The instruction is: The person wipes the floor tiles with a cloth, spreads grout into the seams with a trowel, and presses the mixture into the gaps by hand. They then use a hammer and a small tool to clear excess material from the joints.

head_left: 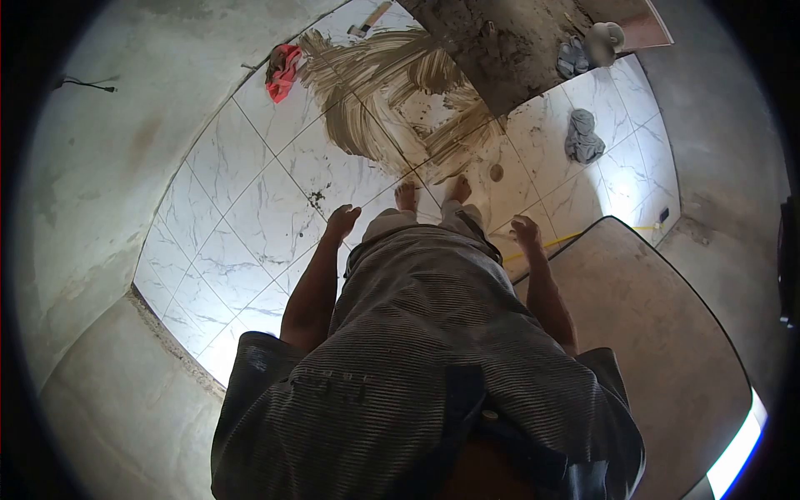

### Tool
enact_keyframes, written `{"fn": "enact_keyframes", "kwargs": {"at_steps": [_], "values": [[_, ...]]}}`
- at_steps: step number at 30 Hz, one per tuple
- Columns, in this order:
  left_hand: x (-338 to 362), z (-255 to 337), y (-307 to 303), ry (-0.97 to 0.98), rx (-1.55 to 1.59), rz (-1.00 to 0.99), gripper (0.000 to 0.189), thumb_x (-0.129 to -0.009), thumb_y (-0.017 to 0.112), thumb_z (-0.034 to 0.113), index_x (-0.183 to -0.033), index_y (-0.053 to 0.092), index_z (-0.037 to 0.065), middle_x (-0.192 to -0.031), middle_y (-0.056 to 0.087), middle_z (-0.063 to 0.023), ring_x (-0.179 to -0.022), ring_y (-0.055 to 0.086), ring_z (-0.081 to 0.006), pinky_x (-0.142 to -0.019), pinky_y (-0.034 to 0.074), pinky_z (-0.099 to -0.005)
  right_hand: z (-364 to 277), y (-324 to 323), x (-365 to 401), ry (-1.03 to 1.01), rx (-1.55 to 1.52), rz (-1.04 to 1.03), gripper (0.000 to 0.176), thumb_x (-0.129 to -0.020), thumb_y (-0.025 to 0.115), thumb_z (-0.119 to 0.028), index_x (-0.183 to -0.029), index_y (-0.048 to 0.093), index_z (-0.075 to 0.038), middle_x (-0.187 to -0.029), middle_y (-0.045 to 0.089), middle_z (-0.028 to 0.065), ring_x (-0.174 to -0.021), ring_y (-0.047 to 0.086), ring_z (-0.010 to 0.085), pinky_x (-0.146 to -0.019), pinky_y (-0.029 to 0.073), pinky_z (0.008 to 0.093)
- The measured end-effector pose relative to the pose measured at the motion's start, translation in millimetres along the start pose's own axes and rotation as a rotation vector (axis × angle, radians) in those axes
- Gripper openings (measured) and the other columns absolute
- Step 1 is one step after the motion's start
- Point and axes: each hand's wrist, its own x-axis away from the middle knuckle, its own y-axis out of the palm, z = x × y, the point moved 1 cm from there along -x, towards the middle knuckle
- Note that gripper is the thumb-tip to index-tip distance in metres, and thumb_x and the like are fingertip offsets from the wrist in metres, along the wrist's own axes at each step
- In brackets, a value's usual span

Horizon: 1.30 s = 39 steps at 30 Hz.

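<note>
My left hand point(343, 222) hangs beside my body above the white marbled floor tiles point(242, 204), its fingers loosely curled and holding nothing. On the other side, my right hand point(525, 231) hangs near a yellow strip point(560, 240), also loosely curled with nothing visible in it. Both hands are apart from the things on the floor. In front of my bare feet point(406, 196), a brown, wet-looking paste point(367, 125) is smeared in streaks over the tiles and their joints. A small round brown thing point(497, 172) lies near the right foot.
A red cloth point(284, 73) lies by the left wall, and a hammer-like tool point(369, 18) at the far edge. Beyond the tiles is rough dark ground point(492, 50). A bucket point(604, 42) and a grey cloth point(585, 137) are at right. A large dark-rimmed panel point(642, 308) stands close by.
</note>
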Motion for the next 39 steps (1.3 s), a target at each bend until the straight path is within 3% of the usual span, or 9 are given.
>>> {"fn": "enact_keyframes", "kwargs": {"at_steps": [10,12,16,19,22,24,28,37,39], "values": [[38,58,12,0.145,0.368,-0.482,0.044,-0.083,0.054,0.037,-0.11,0.056,0.003,-0.107,0.059,-0.0133,-0.098,0.055,-0.0231,-0.083,0.042,-0.0357,-55,22,31,-0.345,0.329,-0.155,0.043,-0.08,0.054,-0.029,-0.113,0.056,-0.001,-0.104,0.061,0.0193,-0.101,0.058,0.0271,-0.086,0.043,0.0343],[43,76,26,0.462,0.083,-0.52,0.035,-0.083,0.053,0.031,-0.104,0.058,0.003,-0.101,0.06,-0.0137,-0.094,0.057,-0.0254,-0.08,0.042,-0.0372,-84,33,47,-0.383,0.404,-0.313,0.048,-0.082,0.054,-0.032,-0.117,0.052,0.001,-0.111,0.058,0.0209,-0.104,0.056,0.0288,-0.088,0.043,0.0353],[51,67,65,0.376,-0.034,-0.546,0.027,-0.085,0.049,0.024,-0.098,0.06,0.002,-0.096,0.061,-0.0148,-0.093,0.057,-0.0287,-0.079,0.043,-0.0387,-96,51,40,-0.416,0.587,-0.538,0.052,-0.083,0.054,-0.033,-0.12,0.048,0.002,-0.115,0.055,0.0214,-0.106,0.054,0.0301,-0.089,0.042,0.0359],[71,71,58,0.746,-0.322,-0.496,0.035,-0.089,0.044,0.032,-0.105,0.059,0.005,-0.104,0.059,-0.0138,-0.1,0.054,-0.0231,-0.089,0.039,-0.0343,-110,66,36,-0.336,0.752,-0.766,0.054,-0.082,0.054,-0.034,-0.122,0.047,0.002,-0.117,0.053,0.0222,-0.108,0.053,0.0319,-0.09,0.042,0.0364],[87,75,58,0.602,-0.202,-0.404,0.026,-0.086,0.046,0.024,-0.091,0.063,0.006,-0.09,0.06,-0.0148,-0.091,0.057,-0.0257,-0.08,0.045,-0.0344,-108,78,31,-0.44,0.904,-0.855,0.051,-0.082,0.055,-0.034,-0.12,0.048,0.0,-0.114,0.055,0.0222,-0.105,0.054,0.0337,-0.088,0.043,0.038],[79,54,82,0.877,-0.597,-0.298,0.019,-0.08,0.048,0.018,-0.08,0.062,0.005,-0.078,0.061,-0.0115,-0.08,0.061,-0.0251,-0.07,0.048,-0.0336,-110,85,31,-0.486,1.066,-0.978,0.046,-0.086,0.05,-0.032,-0.122,0.048,-0.003,-0.114,0.055,0.0197,-0.106,0.053,0.0298,-0.088,0.042,0.037],[98,72,63,0.643,-0.94,-0.312,0.019,-0.081,0.048,0.017,-0.084,0.063,0.005,-0.079,0.063,-0.0108,-0.069,0.063,-0.0248,-0.059,0.049,-0.0371,-120,89,37,-0.5,1.095,-0.975,0.045,-0.087,0.049,-0.032,-0.122,0.047,-0.004,-0.113,0.055,0.0196,-0.104,0.054,0.0313,-0.087,0.043,0.0386],[109,-12,26,0.684,-0.39,-0.293,0.024,-0.083,0.048,0.023,-0.086,0.063,0.004,-0.082,0.063,-0.0153,-0.078,0.062,-0.0297,-0.071,0.048,-0.0378,-124,145,56,-0.559,1.135,-0.902,0.042,-0.084,0.052,-0.034,-0.116,0.053,-0.007,-0.11,0.057,0.0179,-0.101,0.056,0.0314,-0.086,0.044,0.0378],[112,-34,11,0.441,-0.239,-0.422,0.027,-0.085,0.046,0.023,-0.089,0.063,0.003,-0.09,0.063,-0.0165,-0.086,0.061,-0.0298,-0.077,0.046,-0.0355,-139,170,83,-0.582,1.145,-0.932,0.039,-0.082,0.055,-0.034,-0.11,0.058,-0.007,-0.107,0.059,0.0173,-0.098,0.057,0.031,-0.085,0.044,0.0375]]}}
